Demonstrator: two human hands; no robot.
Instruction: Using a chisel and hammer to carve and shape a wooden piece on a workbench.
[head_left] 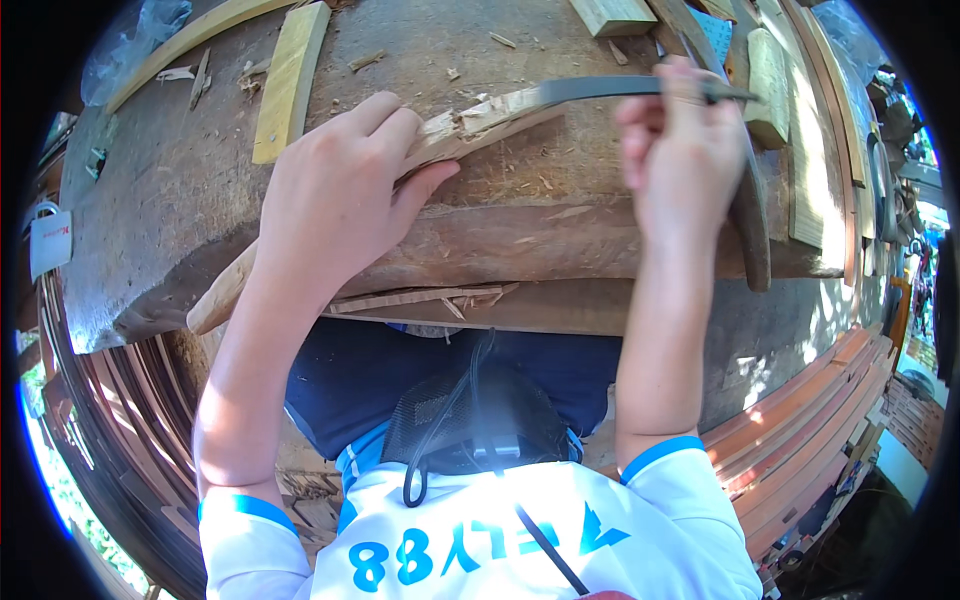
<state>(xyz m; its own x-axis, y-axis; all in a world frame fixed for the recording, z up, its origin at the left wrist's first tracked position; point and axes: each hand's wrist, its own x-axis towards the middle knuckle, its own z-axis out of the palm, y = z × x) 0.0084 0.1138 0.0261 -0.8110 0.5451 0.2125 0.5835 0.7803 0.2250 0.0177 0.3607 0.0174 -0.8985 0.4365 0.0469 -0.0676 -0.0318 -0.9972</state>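
My left hand (335, 200) grips a long pale wooden stick (222, 292) and presses it down on a thick brown wooden slab (180, 190). The stick's far end (480, 115) is splintered and shaved. My right hand (682, 150) is closed around the handle of a dark curved blade (590, 90), whose edge meets the stick's shaved end. Both forearms come up from the lower edge.
Several pale wood blocks (290, 80) and offcuts (612, 14) lie on the slab, with chips scattered about. A dark tool handle (750, 220) rests at the right. Stacked reddish planks (810, 430) lie low on the right, more strips (110, 400) on the left.
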